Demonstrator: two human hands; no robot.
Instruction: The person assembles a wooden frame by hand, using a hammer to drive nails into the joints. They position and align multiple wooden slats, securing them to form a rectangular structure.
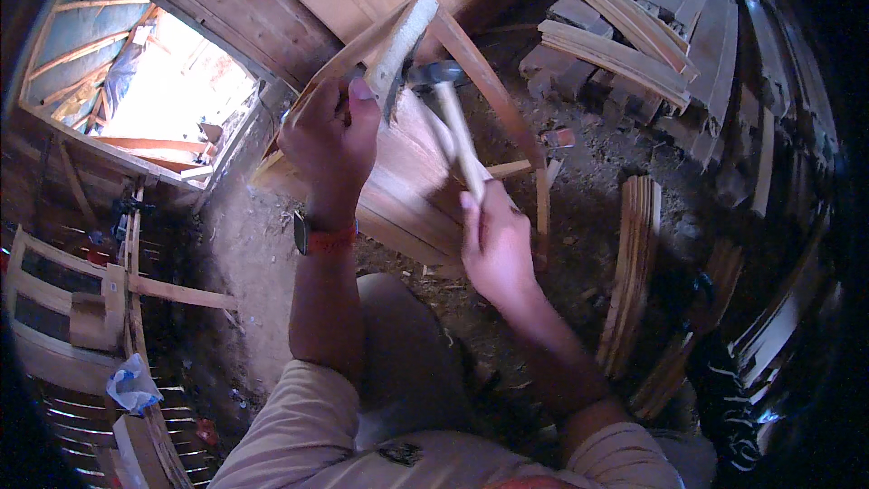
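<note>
My left hand (pixel 328 140) grips a short pale wood batten (pixel 401 41), holding it against the top corner of a slatted wooden crate (pixel 412 186) that stands tilted on the dirt floor. In my right hand (pixel 495 249) is a hammer by its wooden handle (pixel 460 140). The hammer's metal head (pixel 436 73) is right beside the batten at the crate's top edge. A watch with a red strap (pixel 317 235) is on my left wrist. Below the crate my knee (pixel 398 344) shows.
Stacks of thin wood slats (pixel 629 32) lie at the upper right, and more slats (pixel 634 263) lean at the right. A bright opening (pixel 172 81) is at the upper left. A finished crate (pixel 63 308) and a crumpled white bag (pixel 131 382) sit at the lower left.
</note>
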